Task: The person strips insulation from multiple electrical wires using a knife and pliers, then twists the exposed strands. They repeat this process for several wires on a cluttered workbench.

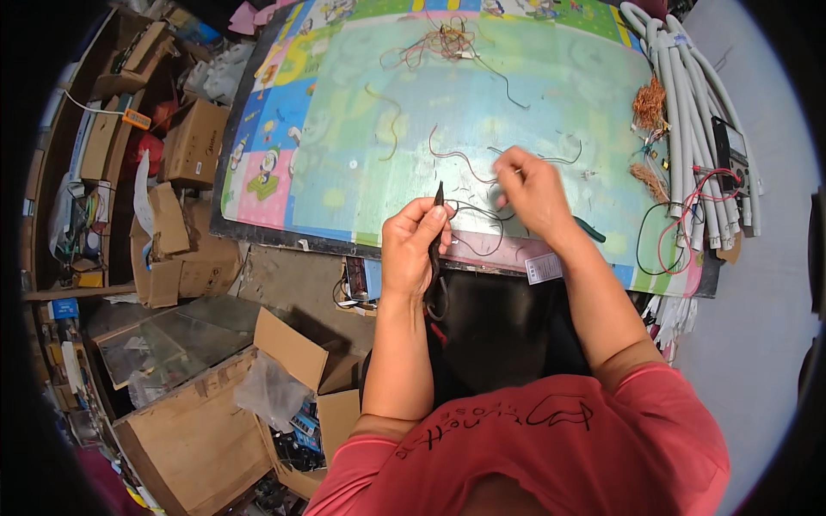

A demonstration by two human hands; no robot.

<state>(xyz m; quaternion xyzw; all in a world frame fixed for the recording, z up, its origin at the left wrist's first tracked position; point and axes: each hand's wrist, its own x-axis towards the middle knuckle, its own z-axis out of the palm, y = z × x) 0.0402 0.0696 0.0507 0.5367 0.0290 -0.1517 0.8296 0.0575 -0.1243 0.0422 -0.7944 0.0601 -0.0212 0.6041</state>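
My left hand point(413, 245) is closed round a slender dark pointed tool point(440, 196). Its tip points away from me, and its lower part is hidden by my fingers. Beside it, a dark wire point(482, 211) loops over the table's near edge. My right hand point(533, 193) hovers over the table with curled fingers, slightly blurred; anything in its pinch is too small to make out. Near those fingertips lie a reddish wire point(456, 156) and a dark wire point(564, 161). A green tool handle point(590, 230) shows next to my right forearm.
On the patterned tabletop point(344, 185) are a tangle of wires point(443, 43) and a yellowish wire point(396, 129). Grey tubes point(684, 129), copper strands point(649, 105) and a meter point(730, 146) with leads line the right side. Cardboard boxes point(194, 142) stand at left.
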